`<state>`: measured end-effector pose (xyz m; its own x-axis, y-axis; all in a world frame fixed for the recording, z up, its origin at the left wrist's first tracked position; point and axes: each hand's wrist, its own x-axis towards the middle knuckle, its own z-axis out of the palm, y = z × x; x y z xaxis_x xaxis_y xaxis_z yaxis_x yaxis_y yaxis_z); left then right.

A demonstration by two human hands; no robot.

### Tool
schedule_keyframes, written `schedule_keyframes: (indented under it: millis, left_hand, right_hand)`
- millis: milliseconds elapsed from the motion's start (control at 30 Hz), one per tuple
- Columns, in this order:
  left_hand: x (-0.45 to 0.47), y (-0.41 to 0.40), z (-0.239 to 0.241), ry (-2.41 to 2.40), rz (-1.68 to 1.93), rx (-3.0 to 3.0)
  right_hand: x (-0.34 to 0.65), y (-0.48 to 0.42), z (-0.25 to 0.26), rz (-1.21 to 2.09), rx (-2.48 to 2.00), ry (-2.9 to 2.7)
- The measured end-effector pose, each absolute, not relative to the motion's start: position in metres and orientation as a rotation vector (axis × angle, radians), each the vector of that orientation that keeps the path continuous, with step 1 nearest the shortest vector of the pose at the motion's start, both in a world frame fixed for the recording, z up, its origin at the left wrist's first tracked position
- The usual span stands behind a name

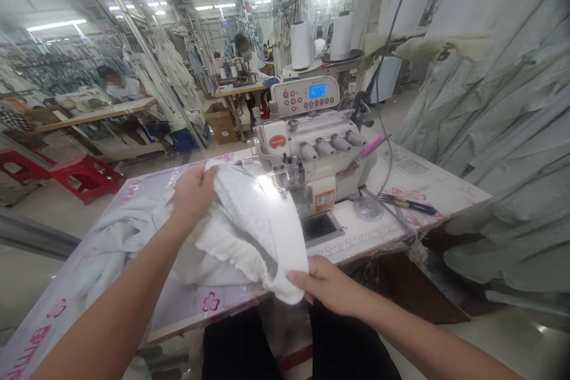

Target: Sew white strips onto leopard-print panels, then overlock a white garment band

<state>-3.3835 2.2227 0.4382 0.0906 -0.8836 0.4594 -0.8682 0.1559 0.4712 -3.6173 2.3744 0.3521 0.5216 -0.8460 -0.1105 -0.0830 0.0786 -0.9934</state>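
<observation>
A white garment [240, 214] is stretched between my two hands at an overlock sewing machine [312, 160]. My left hand [193, 190] is closed on its upper left edge. Its smooth white band [289, 231] runs down from the lit needle area to my right hand [327, 285], which pinches the lower end at the table's front edge. Whether the band lies under the presser foot cannot be made out. More pale cloth [129, 231] lies bunched on the table beyond my left forearm.
Tweezers and a dark-handled tool [409, 205] lie on the table [458, 184] right of the machine. White thread cones [300, 46] stand behind it. Pale garments [503, 160] hang close on the right. Red stools [84, 175] and co-workers at other machines are at the left and back.
</observation>
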Motion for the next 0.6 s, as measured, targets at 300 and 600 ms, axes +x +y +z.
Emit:
schedule_keyframes:
  millis: [300,600]
  left_hand:
    - [-3.434,2.321,0.414,-2.359,-0.153,1.274]
    - [-3.425,2.416,0.408,-2.571,-1.360,1.046]
  right_hand:
    - [-3.616,2.328,0.363,-0.770,-1.288,0.864]
    - [-3.605,2.380,0.357,-0.685,-1.164,0.748]
